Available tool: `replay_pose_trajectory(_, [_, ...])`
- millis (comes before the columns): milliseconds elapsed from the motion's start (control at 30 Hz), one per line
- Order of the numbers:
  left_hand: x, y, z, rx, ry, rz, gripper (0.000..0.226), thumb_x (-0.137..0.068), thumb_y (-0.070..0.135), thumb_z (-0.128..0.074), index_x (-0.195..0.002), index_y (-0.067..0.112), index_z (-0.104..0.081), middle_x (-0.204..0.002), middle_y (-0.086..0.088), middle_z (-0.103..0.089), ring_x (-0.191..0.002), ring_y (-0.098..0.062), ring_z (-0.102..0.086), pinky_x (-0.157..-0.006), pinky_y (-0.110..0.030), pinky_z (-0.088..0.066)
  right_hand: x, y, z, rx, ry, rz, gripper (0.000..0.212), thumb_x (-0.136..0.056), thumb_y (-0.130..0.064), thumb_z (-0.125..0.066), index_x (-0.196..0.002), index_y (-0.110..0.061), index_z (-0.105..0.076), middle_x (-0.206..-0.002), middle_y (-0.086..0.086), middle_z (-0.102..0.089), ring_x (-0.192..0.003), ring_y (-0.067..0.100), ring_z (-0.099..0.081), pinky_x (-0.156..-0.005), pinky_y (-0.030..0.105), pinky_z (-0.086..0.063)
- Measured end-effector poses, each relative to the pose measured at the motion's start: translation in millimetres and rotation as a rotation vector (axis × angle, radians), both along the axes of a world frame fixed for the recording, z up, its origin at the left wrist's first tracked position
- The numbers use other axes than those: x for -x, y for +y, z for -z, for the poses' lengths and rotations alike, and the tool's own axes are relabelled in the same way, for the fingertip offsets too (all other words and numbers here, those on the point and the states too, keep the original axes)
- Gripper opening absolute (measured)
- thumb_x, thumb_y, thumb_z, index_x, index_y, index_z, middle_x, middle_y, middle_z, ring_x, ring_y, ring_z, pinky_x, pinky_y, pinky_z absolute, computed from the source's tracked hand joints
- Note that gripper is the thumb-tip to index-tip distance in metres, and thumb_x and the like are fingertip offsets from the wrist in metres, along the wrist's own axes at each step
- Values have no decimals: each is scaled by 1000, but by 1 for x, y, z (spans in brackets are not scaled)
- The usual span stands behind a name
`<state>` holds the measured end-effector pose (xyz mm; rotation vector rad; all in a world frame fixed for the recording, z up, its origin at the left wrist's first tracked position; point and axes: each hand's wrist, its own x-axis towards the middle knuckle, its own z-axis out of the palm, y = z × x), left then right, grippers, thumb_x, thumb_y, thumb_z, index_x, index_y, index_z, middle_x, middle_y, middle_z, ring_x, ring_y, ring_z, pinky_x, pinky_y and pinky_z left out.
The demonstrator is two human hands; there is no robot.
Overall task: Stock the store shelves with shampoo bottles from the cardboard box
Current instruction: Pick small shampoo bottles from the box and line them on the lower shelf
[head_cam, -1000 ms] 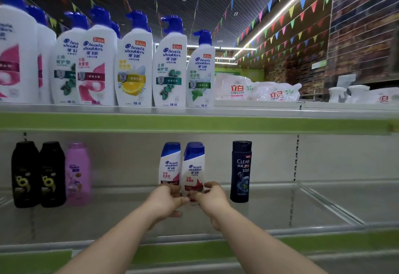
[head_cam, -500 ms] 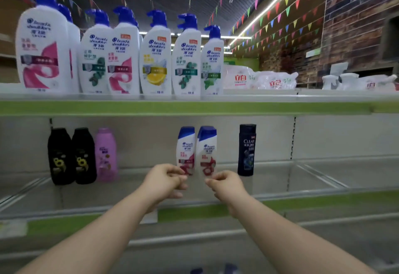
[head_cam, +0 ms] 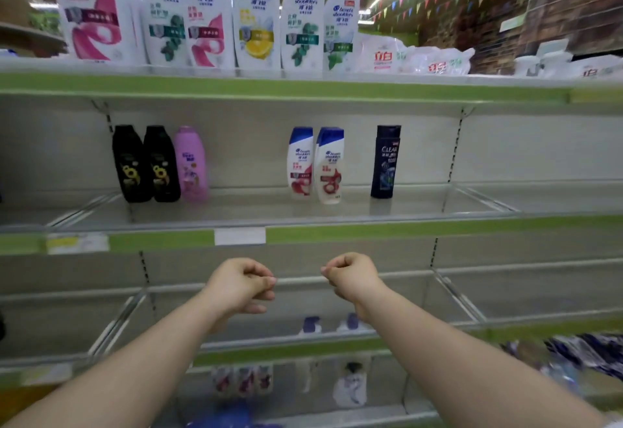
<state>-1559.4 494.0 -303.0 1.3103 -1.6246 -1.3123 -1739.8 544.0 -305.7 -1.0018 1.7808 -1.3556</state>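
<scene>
Both curled hands (head_cam: 240, 284) (head_cam: 352, 278) below shelf edge (head_cam: 371, 234)

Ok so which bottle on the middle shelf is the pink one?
The pink bottle, third from the left, right beside the two black bottles; the rest are white with blue caps or dark navy.

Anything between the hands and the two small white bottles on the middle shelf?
Nothing visible: left hand and right hand hang empty below the shelf's green edge; the bottles stand unobstructed above.
</scene>
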Motion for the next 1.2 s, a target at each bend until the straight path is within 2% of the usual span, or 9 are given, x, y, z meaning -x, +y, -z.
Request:
replay_pose_trajectory(100, [-9, 25, 23, -47, -32, -26, 10, -87, 4, -63, -79, 9, -61, -68, -5, -65, -55, -7, -65, -48, -26, -56, -5, 20, 23, -25, -5, -53, 30, -85, -4, -64, -61, -16, -50, -59, 1, -49, -56, 12, -44, -56, 21, -39])
replay_pose_trajectory(200, [-17, 52, 60, -112, -108, -41, 9, -87, 6, -64, -79, 9, -63, -70, -7, -67, -62, -13, -65, -52, -30, -57, -11, 44, 64, -112, -3, -96, 32, -87, -2, -60, -60, -16, -50, -58, 0, -49, -53, 10, -42, -49, 17, -36])
replay_pose_trajectory(333, [-22, 83, 120, -240, -164, -4, 15, -91, 10, -59, -77, 14, -61, -67, 1, -68, -61, -8, -64, -51, -25, -54, -20, 74, 122, -251, -86, -107, 32, -93, 3, -46, -64, -11, -48, -59, -1, -48, -47, 6, -46, -36, 9, -33])
replay_pose_trajectory(567, [-13, 86, 224, -368, -165, 79, 16, -94, 9, -52, -81, 12, -61, -78, -3, -66, -66, -13, -61, -59, -23, -46, -28, 81, 208, -344, -120, -62, 28, -88, -1, -56, -66, -16, -49, -67, 4, -51, -61, 11, -47, -56, 18, -44])
replay_pose_trajectory(667, [-9, 92, 301, -530, -126, 108, 10, -93, 11, -55, -85, 12, -60, -83, -7, -64, -66, -13, -59, -60, -23, -45, -26, 85, 277, -439, -182, -11, 20, -88, -1, -58, -73, -13, -52, -76, 12, -53, -69, 21, -50, -66, 31, -48])
replay_pose_trajectory(833, [-9, 127, 448, -722, -187, 150, 19, -93, 9, -54, -75, 16, -58, -79, -8, -61, -62, -11, -56, -53, -18, -47, -26, 106, 424, -573, -229, 71, 25, -85, 2, -62, -68, -15, -53, -62, 7, -50, -49, 11, -49, -47, 18, -39])
replay_pose_trajectory(1000, [-6, 151, 590, -806, -273, 122, 18, -91, 9, -56, -75, 16, -61, -84, -9, -64, -65, -13, -58, -49, -15, -45, -12, 127, 560, -698, -250, 86, 27, -86, 6, -58, -68, -14, -56, -57, 5, -52, -46, 11, -48, -35, 15, -35])
replay_pose_trajectory(1133, [0, 167, 683, -884, -335, 82, 13, -92, 9, -56, -82, 15, -62, -81, -7, -65, -65, -14, -59, -49, -17, -48, 6, 144, 651, -693, -309, 189, 23, -88, 3, -57, -71, -13, -58, -66, 10, -55, -55, 17, -49, -56, 25, -43])
replay_pose_trajectory(1200, [4, 176, 723, -935, -350, 87, 11, -91, 10, -57, -85, 17, -62, -82, -5, -64, -68, -14, -60, -54, -23, -48, 15, 154, 692, -688, -420, 297, 24, -91, 1, -52, -71, -13, -55, -66, 9, -52, -55, 17, -47, -55, 26, -42])
